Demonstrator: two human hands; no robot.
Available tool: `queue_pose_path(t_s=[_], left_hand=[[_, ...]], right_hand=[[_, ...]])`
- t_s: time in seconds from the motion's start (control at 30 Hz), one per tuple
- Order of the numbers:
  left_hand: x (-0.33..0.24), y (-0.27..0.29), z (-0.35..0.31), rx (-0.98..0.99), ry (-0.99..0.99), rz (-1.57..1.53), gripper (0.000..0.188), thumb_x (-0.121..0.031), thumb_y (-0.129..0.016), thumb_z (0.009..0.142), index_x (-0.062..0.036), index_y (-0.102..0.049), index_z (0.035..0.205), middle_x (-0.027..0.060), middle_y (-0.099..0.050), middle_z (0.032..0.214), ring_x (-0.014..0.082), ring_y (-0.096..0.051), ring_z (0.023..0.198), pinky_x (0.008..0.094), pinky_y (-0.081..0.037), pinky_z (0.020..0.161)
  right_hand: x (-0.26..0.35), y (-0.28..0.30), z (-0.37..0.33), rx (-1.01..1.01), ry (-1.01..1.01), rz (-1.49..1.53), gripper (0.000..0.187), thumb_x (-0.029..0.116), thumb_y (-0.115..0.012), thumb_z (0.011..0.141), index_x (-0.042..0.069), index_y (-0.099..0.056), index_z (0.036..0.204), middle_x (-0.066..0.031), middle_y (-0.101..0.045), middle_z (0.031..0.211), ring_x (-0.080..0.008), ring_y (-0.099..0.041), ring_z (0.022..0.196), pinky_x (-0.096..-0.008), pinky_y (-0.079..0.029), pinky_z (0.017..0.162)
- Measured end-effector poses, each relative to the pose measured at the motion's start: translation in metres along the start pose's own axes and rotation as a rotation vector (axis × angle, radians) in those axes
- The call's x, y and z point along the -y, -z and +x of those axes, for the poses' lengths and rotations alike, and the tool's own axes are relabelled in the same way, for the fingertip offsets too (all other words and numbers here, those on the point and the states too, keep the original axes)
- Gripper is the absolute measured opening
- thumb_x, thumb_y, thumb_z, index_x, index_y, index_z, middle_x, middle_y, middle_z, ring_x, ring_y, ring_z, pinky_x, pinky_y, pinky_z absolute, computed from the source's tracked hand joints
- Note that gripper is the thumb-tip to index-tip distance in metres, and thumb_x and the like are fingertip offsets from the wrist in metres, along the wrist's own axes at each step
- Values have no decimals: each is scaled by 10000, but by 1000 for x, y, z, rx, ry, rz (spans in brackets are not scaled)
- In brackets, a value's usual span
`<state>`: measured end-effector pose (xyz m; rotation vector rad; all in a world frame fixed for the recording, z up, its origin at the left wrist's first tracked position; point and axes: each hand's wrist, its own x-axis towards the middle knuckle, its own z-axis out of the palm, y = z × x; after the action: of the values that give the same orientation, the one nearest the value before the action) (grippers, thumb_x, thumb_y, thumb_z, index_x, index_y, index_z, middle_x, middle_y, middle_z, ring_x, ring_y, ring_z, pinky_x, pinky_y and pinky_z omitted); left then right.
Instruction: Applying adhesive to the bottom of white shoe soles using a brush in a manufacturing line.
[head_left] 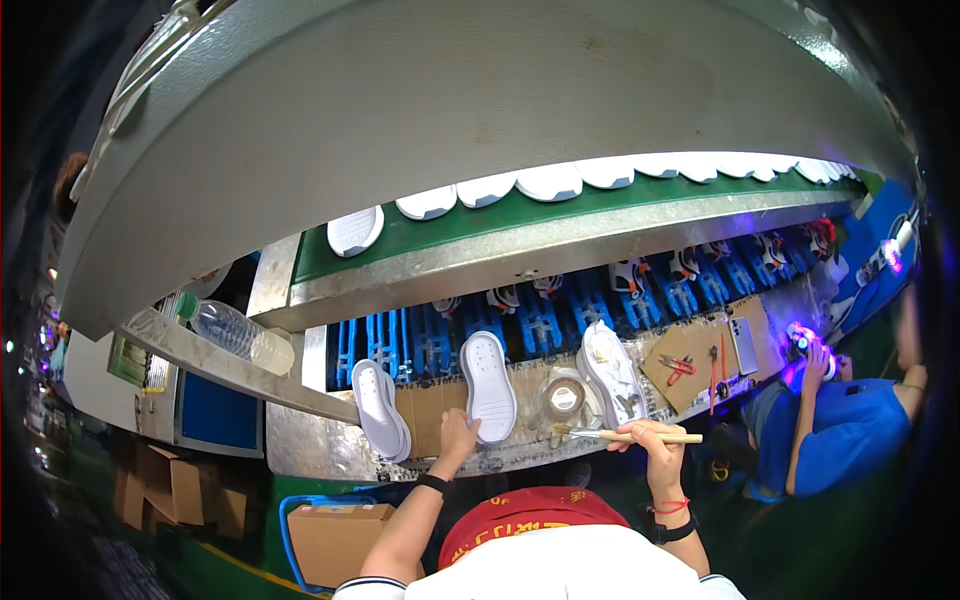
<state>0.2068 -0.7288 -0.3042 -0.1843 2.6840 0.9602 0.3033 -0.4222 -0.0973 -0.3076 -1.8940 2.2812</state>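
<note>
A white shoe sole (487, 375) lies upright in front of me on the workbench, its inner side facing up. My left hand (459, 438) pinches its near left edge. My right hand (655, 447) is closed round the wooden handle of a paintbrush (625, 436), whose bristles point left, just below a roll of brown tape (565, 397). Left of my left hand rest stacked white soles (378, 410). Beyond the tape sits another white sole (607, 360) with small bits lying in it. I cannot make out whether the brush is wet.
A conveyor with a green belt (400, 243) carries a row of white soles behind blue racks (540, 325) holding shoes. Red-handled snips (680, 369) and a phone (743, 345) lie right. A plastic bottle (235, 332) stands left. A co-worker in blue (850, 440) handles a purple-lit shoe.
</note>
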Motion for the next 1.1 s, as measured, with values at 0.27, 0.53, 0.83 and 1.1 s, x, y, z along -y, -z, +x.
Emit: queue_pose_path(t_s=[0.27, 0.53, 0.83, 1.1], left_hand=[[-1, -16, 5, -143, -42, 165, 217, -142, -628, 804, 10, -545, 933, 235, -506, 1014, 379, -487, 966, 438, -388, 867], [-48, 56, -26, 101, -73, -932, 395, -75, -537, 896, 21, -347, 1228, 195, -600, 1060, 284, -646, 833, 374, -532, 653], [-78, 108, -94, 150, -167, -1144, 665, 73, -613, 776, -15, -278, 1343, 104, -468, 1248, 201, -478, 1167, 336, -430, 954], [-111, 126, -96, 118, -199, -1112, 619, 80, -593, 792, -9, -296, 1328, 101, -474, 1244, 193, -474, 1161, 331, -360, 1008]], right_hand=[[-8, -5, 5, 24, -35, -7, 257, 107, -516, 847, -102, -666, 842, -201, -661, 707, -227, -656, 619, -276, -514, 603], [-9, 4, 9, 16, -53, -7, 262, 112, -516, 854, -107, -661, 852, -205, -661, 718, -235, -664, 632, -278, -523, 611], [-7, -9, 8, 25, -62, 39, 249, 94, -519, 848, -113, -657, 847, -195, -664, 725, -244, -668, 636, -277, -525, 600], [4, -16, 17, 166, -33, 97, 208, 33, -505, 880, -104, -660, 901, -183, -674, 817, -235, -679, 719, -272, -526, 653]])
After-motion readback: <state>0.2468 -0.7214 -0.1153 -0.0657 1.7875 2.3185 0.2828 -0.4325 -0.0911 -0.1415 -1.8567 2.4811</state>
